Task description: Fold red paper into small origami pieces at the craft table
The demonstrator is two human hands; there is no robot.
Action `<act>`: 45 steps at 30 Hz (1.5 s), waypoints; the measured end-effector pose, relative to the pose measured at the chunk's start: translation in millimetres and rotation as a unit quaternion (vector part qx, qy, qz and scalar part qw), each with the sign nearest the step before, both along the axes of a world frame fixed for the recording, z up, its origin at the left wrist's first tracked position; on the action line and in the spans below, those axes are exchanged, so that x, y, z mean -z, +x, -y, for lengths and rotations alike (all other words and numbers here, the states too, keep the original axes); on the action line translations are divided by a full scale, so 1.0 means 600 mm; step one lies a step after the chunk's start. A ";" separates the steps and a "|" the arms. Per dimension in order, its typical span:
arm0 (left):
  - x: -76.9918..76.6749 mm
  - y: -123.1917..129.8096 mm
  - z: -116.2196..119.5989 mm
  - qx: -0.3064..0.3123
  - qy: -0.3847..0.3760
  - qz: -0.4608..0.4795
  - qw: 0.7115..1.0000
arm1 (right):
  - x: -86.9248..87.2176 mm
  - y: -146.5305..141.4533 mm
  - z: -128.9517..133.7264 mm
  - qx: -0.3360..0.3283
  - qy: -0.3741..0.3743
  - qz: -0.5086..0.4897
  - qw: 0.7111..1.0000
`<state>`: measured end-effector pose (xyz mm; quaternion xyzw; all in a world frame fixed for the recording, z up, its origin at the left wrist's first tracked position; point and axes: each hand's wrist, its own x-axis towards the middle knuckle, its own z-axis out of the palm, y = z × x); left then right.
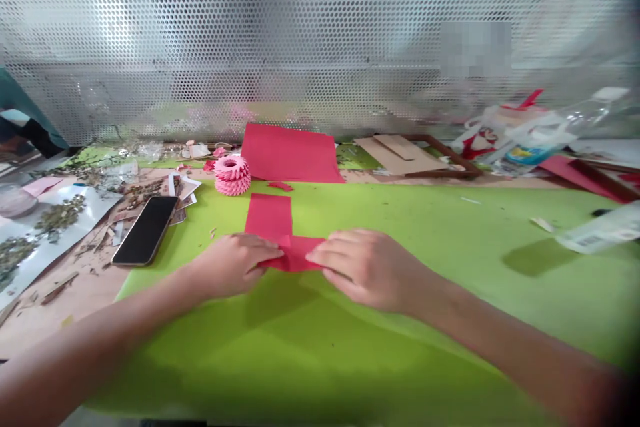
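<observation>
The forearms (90, 340) enter from 7 and 5 o'clock. The left hand (233, 265) and right hand (370, 269) meet at centre, their fingers (265, 247) closed and gripping the red strip (269, 217) at its crosswise fold. The strip lies on the green mat (430, 233), its free end toward 12 o'clock. The pink paper coil (232, 175) stands at 11 o'clock; the phone (145, 230) lies at 10 o'clock.

Hazards: uneven finger pressure could skew the fold. Excess pull could tear the paper. A wide hand movement toward 11 o'clock could topple the coil.
</observation>
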<state>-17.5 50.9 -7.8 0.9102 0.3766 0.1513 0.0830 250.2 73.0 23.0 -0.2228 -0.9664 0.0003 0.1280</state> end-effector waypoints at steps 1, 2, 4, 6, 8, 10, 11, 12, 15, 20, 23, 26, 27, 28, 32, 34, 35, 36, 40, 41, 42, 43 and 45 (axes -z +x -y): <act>-0.001 0.005 0.008 0.011 -0.012 -0.012 1.000 | 0.009 0.007 0.015 0.019 -0.021 0.006 1.000; -0.003 0.010 0.015 0.025 -0.019 -0.019 0.999 | 0.018 0.014 0.029 0.031 -0.043 0.007 0.999; -0.005 0.018 0.028 0.049 -0.024 -0.022 0.998 | 0.035 0.022 0.052 0.062 -0.066 0.000 0.996; -0.005 0.022 0.035 0.067 -0.016 -0.021 0.997 | 0.048 0.022 0.065 0.097 -0.061 -0.013 0.993; 0.000 0.025 0.035 0.079 -0.005 -0.016 0.997 | 0.058 0.017 0.068 0.126 -0.049 -0.018 0.991; 0.009 0.027 0.031 0.078 0.008 -0.009 0.997 | 0.064 0.012 0.066 0.136 -0.051 -0.017 0.989; 0.013 0.028 0.028 0.073 0.012 -0.008 0.997 | 0.066 0.010 0.065 0.135 -0.057 -0.017 0.989; 0.018 0.030 0.026 0.068 0.013 -0.009 0.998 | 0.068 0.009 0.063 0.132 -0.065 -0.018 0.989; 0.028 0.032 0.020 0.068 -0.001 -0.022 0.997 | 0.073 0.013 0.062 0.123 -0.090 -0.022 0.988; 0.029 0.029 0.019 0.076 -0.040 -0.007 0.996 | 0.079 0.020 0.062 0.110 -0.130 -0.040 0.985; 0.025 0.027 0.020 0.083 -0.066 -0.007 0.994 | 0.079 0.018 0.062 0.112 -0.147 -0.043 0.982; 0.023 0.029 0.024 0.075 -0.084 -0.011 0.994 | 0.077 0.013 0.065 0.116 -0.151 -0.044 0.981; 0.023 0.031 0.027 0.065 -0.090 -0.016 0.994 | 0.076 0.010 0.066 0.120 -0.151 -0.042 0.980; 0.023 0.034 0.029 0.055 -0.096 -0.021 0.994 | 0.076 0.008 0.067 0.124 -0.151 -0.039 0.980; 0.024 0.042 0.038 0.043 -0.107 -0.028 0.993 | 0.076 0.002 0.071 0.142 -0.147 -0.032 0.978; 0.024 0.043 0.041 0.041 -0.106 -0.023 0.993 | 0.077 0.001 0.072 0.145 -0.146 -0.037 0.978; 0.024 0.043 0.042 0.039 -0.105 -0.021 0.993 | 0.078 0.001 0.072 0.147 -0.145 -0.039 0.978; 0.024 0.042 0.042 0.039 -0.104 -0.019 0.994 | 0.079 0.002 0.072 0.150 -0.144 -0.041 0.977; 0.027 0.036 0.039 0.048 -0.101 -0.011 0.994 | 0.081 0.007 0.071 0.150 -0.136 -0.031 0.979; 0.028 0.035 0.039 0.049 -0.100 -0.011 0.994 | 0.081 0.008 0.071 0.148 -0.134 -0.023 0.980; 0.029 0.035 0.039 0.051 -0.100 -0.010 0.994 | 0.081 0.008 0.071 0.146 -0.133 -0.015 0.980; 0.029 0.035 0.039 0.050 -0.100 -0.010 0.994 | 0.082 0.008 0.071 0.147 -0.131 -0.008 0.980; 0.030 0.037 0.041 0.045 -0.100 -0.010 0.994 | 0.083 0.007 0.072 0.153 -0.129 0.002 0.980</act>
